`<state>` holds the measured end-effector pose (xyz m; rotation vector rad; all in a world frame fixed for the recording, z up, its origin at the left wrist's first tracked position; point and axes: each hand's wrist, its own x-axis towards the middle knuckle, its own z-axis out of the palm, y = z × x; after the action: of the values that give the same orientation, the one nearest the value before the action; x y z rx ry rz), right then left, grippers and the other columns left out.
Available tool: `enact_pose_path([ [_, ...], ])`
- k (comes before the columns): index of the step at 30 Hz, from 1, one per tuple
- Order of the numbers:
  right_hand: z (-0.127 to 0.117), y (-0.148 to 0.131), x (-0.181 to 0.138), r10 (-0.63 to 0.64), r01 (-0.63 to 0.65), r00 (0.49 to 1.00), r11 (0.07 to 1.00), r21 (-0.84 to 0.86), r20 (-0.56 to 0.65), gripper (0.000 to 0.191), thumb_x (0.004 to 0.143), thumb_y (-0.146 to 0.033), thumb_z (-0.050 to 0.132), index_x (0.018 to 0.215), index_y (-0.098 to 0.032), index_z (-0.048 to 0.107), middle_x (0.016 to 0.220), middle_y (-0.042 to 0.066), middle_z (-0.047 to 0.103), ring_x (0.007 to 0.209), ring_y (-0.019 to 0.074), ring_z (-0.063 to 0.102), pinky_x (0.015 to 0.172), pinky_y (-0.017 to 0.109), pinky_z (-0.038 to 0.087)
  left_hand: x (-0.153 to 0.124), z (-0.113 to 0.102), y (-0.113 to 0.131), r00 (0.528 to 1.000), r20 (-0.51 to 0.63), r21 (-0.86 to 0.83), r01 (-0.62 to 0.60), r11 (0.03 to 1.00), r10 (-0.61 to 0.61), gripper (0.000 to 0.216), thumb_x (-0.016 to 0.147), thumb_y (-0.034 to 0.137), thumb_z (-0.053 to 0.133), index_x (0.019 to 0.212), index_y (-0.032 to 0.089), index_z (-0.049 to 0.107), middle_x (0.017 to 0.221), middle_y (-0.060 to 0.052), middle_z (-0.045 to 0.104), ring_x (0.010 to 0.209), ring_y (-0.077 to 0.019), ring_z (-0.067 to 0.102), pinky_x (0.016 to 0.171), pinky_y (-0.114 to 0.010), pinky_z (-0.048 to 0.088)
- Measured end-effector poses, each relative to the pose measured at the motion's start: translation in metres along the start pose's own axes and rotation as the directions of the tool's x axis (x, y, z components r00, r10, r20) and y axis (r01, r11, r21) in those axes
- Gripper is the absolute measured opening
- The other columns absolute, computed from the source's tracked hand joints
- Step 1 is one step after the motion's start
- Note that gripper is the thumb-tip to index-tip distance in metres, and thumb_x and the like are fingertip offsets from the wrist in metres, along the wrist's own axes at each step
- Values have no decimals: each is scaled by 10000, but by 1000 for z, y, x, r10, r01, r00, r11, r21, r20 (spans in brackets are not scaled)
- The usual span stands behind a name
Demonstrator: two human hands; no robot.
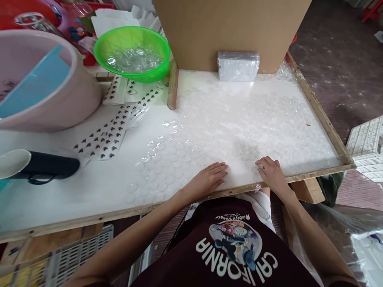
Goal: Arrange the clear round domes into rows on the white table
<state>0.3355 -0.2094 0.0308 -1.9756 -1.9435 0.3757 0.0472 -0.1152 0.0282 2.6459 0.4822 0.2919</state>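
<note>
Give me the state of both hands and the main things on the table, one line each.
Left hand: palm down, fingers extended
Right hand: fingers bent, by clear discs
Clear discs: spread out flat
Green bowl: uncovered, holding clear pieces
Pink tub: uncovered, blue item inside
Dark mug: uncovered
Cardboard: upright

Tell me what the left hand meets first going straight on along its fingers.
Probably the clear discs lying on the white tabletop between the left hand and the right hand. They're transparent, so which lies nearest, and the hand's height, is hard to judge.
</note>
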Motion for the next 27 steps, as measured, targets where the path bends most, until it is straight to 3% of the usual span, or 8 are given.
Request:
enact_pose_path([
  [4, -1, -15, 5, -4, 7, 999, 995, 101, -33, 168, 938, -162, 455, 954, -213, 614, 961, 45, 680, 789, 186, 628, 878, 380, 379, 18, 7, 8, 998, -43, -32, 47, 998, -48, 272, 982, 194, 509, 1237, 164, 600, 1333, -119, 621, 1304, -250, 528, 1086, -456, 456],
  [9, 11, -42, 11, -58, 63, 998, 987, 148, -33, 167, 960, -182, 441, 980, -218, 603, 946, 43, 686, 790, 185, 631, 862, 356, 379, 49, 18, 19, 970, -75, -161, 216, 963, -230, 341, 946, 226, 552, 1284, 181, 540, 1158, -89, 680, 1085, -249, 620, 955, -435, 488],
  [13, 24, -49, 10, -66, 67, 998, 980, 186, -12, 204, 949, -128, 398, 1021, -204, 573, 978, 57, 683, 870, 201, 639, 852, 351, 379, 57, 19, 15, 944, -56, -224, 307, 925, -327, 432, 880, 102, 531, 1304, 179, 499, 1078, -48, 695, 1020, -229, 631, 944, -421, 468],
  [18, 21, -43, 1, -34, 35, 999, 986, 160, -11, 224, 944, -109, 381, 1007, -206, 572, 991, 63, 680, 894, 209, 627, 860, 360, 371, 52, 19, 9, 955, -62, -149, 280, 948, -292, 421, 845, 37, 476, 1229, 192, 551, 1120, -68, 674, 1074, -242, 598, 944, -427, 457],
  [22, 16, -48, -3, -105, 91, 991, 985, 149, 83, 161, 943, -136, 450, 963, -205, 593, 985, 53, 677, 908, 206, 615, 872, 362, 359, 48, 16, 6, 962, -106, -73, 244, 967, -251, 345, 877, 78, 495, 1199, 183, 563, 1164, -98, 623, 1092, -263, 565, 916, -426, 460],
  [27, 18, -60, 4, -177, 127, 951, 972, 200, 253, 128, 944, -152, 515, 947, -211, 628, 983, 34, 679, 957, 195, 608, 891, 359, 348, 40, 4, 4, 996, 27, 25, 87, 996, -87, 119, 918, 167, 603, 1036, 179, 605, 1055, -66, 643, 1013, -240, 554, 863, -370, 434],
])
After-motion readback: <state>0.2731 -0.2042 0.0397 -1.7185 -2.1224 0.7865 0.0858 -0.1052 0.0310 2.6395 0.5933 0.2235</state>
